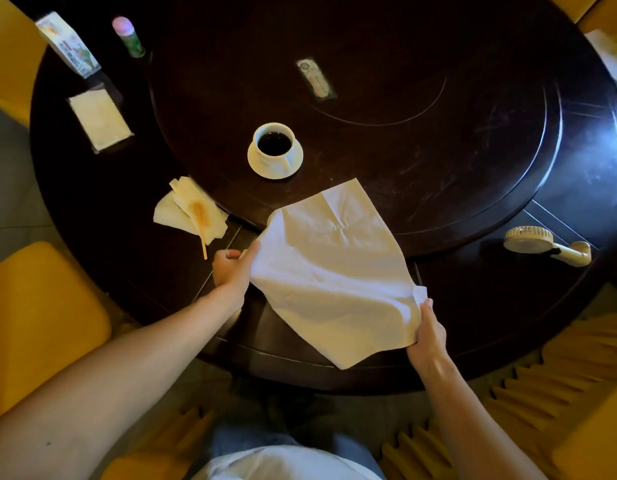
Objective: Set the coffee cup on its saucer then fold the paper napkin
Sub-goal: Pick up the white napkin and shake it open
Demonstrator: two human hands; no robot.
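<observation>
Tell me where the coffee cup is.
The coffee cup sits on its saucer, centre of the head view, just beyond the napkin.

Two bare forearms reaching forward from the bottom of the view. Left hand [231, 268] out at the left, thumb on top and fingers curled, pinching one corner of a paper napkin [331, 268]. Right hand [427, 336] nearer the body on the right, back facing up, thumb pointing forward, gripping the opposite corner. Hands held well apart, elbows bent slightly outward.
</observation>
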